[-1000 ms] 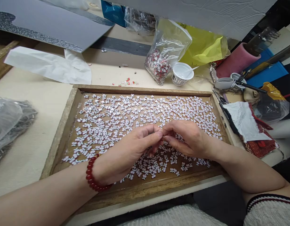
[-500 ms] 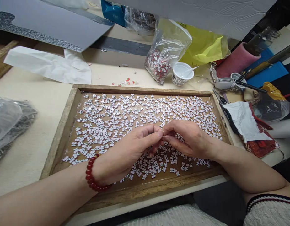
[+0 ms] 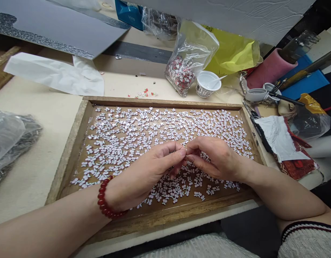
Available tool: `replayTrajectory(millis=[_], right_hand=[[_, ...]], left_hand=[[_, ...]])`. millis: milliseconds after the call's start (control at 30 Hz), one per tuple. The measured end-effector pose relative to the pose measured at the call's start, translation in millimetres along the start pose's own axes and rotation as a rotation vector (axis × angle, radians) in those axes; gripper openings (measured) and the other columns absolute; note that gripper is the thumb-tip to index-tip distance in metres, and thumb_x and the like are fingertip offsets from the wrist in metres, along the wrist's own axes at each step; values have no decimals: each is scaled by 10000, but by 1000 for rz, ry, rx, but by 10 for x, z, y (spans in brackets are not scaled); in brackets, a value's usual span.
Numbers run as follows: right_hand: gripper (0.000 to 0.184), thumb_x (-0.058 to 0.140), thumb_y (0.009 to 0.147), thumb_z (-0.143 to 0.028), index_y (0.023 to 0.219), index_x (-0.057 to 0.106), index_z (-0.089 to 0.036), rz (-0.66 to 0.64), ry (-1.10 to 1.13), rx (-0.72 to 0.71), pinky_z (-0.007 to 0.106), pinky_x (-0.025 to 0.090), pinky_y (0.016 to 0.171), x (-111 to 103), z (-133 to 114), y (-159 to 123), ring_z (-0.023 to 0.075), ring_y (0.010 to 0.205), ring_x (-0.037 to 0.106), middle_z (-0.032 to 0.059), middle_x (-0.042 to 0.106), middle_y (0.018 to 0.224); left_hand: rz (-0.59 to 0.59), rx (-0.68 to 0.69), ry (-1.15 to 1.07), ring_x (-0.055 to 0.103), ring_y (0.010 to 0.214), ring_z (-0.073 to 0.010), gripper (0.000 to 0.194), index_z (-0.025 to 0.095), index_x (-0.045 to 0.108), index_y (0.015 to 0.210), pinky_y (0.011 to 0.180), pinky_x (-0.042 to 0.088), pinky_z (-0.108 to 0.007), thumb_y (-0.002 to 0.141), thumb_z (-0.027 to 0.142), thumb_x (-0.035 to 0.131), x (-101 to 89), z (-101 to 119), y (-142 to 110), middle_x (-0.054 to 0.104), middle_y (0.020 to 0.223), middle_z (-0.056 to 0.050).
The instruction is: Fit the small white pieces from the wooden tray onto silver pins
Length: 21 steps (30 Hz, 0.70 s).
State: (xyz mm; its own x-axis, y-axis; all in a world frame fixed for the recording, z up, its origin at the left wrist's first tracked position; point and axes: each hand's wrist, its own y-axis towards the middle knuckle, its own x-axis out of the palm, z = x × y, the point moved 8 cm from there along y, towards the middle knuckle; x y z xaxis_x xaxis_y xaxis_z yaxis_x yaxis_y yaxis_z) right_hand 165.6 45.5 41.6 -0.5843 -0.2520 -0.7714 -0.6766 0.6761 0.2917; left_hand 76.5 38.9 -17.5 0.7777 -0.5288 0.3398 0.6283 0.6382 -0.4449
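Many small white cherry-shaped pieces (image 3: 119, 143) lie spread over the brown floor of a shallow wooden tray (image 3: 165, 104). Above the tray's middle, my left hand (image 3: 152, 172) is closed, thumb and forefinger pinched together; a red bead bracelet (image 3: 102, 202) circles that wrist. My right hand (image 3: 216, 157) meets it fingertip to fingertip, also in a pinch. Whatever sits between the fingertips is too small and too covered to name. Both hands hide part of the pieces beneath them.
Behind the tray stand a clear bag of red and white pieces (image 3: 180, 73) and a white plastic cup (image 3: 207, 84). White tissue (image 3: 55, 73) lies at back left, a grey-filled bag (image 3: 13, 139) at left. A pink roll (image 3: 271, 68) and red cloth (image 3: 297, 166) are at right.
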Motion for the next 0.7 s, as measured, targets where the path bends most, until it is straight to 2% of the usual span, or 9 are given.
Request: replayTrajectory(millis=[700], right_hand=[[76,482,902,-214,889,526,-152,19,0,-9,218,468,614,-6,1,0,81,646,562,9,614,730]], left_hand=[[-4,-13,-16,396,667,-130,303,186,482,742,621,324,-290,868,459,521,-5,-10,-4,457,705,18]])
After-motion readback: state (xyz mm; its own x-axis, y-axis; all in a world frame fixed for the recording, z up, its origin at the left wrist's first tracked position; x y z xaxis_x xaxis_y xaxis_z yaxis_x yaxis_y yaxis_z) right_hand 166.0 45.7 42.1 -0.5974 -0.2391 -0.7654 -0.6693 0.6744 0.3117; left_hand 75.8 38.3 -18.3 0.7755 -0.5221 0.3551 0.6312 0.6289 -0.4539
